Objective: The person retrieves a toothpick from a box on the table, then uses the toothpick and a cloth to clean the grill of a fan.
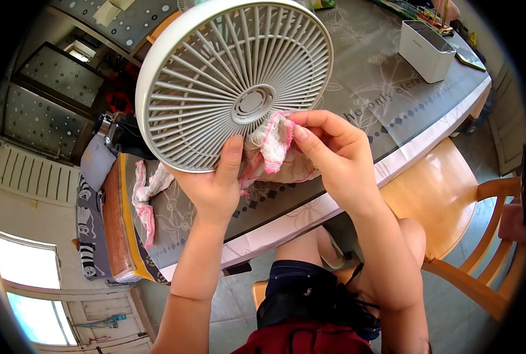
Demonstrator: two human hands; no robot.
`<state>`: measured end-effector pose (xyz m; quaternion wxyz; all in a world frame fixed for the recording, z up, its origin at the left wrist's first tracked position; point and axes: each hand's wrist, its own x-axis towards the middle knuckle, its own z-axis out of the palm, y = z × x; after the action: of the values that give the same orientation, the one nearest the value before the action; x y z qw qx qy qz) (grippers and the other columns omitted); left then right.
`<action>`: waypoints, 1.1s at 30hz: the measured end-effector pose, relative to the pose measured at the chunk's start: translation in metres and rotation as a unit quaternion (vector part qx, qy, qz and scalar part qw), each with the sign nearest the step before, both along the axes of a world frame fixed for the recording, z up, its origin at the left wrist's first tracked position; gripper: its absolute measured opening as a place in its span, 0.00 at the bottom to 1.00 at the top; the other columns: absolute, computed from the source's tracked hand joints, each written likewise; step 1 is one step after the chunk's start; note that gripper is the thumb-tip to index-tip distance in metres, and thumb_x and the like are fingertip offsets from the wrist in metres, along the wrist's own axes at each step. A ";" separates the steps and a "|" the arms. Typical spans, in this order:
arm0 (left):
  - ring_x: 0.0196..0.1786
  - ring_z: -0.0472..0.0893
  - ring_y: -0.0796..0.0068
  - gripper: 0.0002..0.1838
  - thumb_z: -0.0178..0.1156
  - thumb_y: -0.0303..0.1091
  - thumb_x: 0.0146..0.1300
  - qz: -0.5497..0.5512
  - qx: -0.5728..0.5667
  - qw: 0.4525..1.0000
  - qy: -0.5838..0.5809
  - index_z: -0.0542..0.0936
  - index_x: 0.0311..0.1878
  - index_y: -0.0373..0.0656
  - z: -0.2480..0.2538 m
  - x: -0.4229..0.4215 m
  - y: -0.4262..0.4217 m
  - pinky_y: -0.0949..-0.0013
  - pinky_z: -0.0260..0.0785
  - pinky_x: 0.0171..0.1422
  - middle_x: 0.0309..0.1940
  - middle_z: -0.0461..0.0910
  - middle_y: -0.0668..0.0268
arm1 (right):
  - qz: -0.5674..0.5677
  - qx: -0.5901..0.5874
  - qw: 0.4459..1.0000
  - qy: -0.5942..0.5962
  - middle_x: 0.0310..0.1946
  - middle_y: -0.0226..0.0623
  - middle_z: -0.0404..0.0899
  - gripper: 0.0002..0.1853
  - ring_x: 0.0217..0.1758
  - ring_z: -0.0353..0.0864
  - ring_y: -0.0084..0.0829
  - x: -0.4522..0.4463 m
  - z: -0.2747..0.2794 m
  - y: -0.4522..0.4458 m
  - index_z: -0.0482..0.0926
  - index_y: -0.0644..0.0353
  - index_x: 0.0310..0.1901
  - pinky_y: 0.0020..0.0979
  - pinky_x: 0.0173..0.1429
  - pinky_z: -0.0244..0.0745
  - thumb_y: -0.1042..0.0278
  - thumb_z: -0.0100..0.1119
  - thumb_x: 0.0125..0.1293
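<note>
A round, light-grey fan [198, 100] with a radial grille is held up over the table. My left hand [211, 189] grips its lower rim, the thumb on the front of the grille and the other fingers hidden behind. In my right hand [341, 154] a white cloth with pink edging [271, 141] is pinched between thumb and fingers. That cloth lies bunched against the lower grille, below the central hub, and part of it hangs down over the table. Another white cloth with pink ends [146, 203] lies twisted on the table, left of the fan.
A grey patterned cover [363, 82] lies on the table. On it, at the far right, stands a white box-shaped device [427, 52]. A wooden chair [437, 200] is at the right side. At the left is a bench with a grey cushion [99, 159].
</note>
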<state>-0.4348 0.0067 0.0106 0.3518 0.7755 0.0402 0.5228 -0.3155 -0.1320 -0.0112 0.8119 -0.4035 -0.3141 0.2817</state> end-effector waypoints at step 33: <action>0.57 0.74 0.71 0.30 0.65 0.31 0.66 -0.004 -0.017 0.999 -0.042 0.63 0.65 0.33 -0.006 0.004 0.001 0.66 0.61 0.68 0.60 0.73 0.59 | -0.298 -0.113 0.895 -0.313 0.24 0.39 0.80 0.06 0.20 0.77 0.29 -0.020 -0.007 0.002 0.79 0.63 0.40 0.27 0.26 0.70 0.79 0.63 0.61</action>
<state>-0.4310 0.0077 0.0046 0.3685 0.7469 0.0313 0.5526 -0.3350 -0.1303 -0.0178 0.6668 -0.6342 -0.3828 -0.0811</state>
